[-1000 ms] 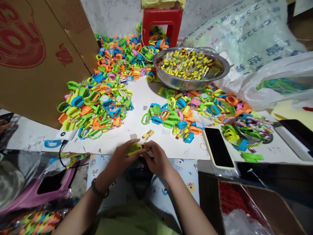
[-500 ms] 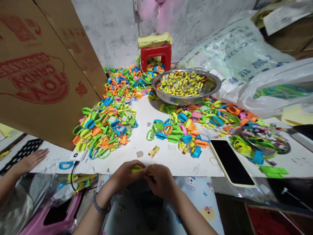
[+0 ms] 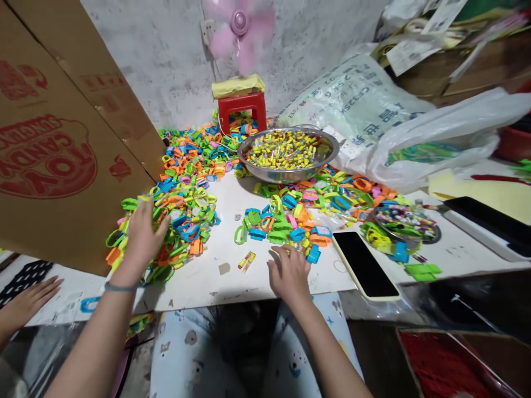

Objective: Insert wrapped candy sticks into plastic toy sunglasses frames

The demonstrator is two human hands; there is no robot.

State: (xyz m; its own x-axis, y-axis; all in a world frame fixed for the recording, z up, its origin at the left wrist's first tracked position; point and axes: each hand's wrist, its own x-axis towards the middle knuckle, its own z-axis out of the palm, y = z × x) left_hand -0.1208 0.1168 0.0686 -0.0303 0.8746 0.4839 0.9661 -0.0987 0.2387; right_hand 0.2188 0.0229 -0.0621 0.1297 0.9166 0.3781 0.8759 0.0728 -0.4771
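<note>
My left hand (image 3: 143,235) is stretched out to the left, fingers spread over the left heap of coloured plastic toy pieces (image 3: 182,221), with nothing gripped that I can see. My right hand (image 3: 288,271) lies low over the white tabletop (image 3: 215,282). Its fingers are extended and its tips sit at the near edge of the middle heap of plastic pieces (image 3: 286,224). Between my hands lies a small striped candy packet (image 3: 248,260).
A steel bowl of yellow candies (image 3: 286,152) stands behind the heaps. A phone (image 3: 365,265) lies face up at the right, beside a small dish (image 3: 406,221) of pieces. A big cardboard box (image 3: 62,155) walls the left. Another person's hand (image 3: 25,301) rests at the lower left.
My hands were together at the table's near edge, closed on a yellow piece. They have parted: the left went out to the left heap, the right forward to the middle heap. The view tilted up.
</note>
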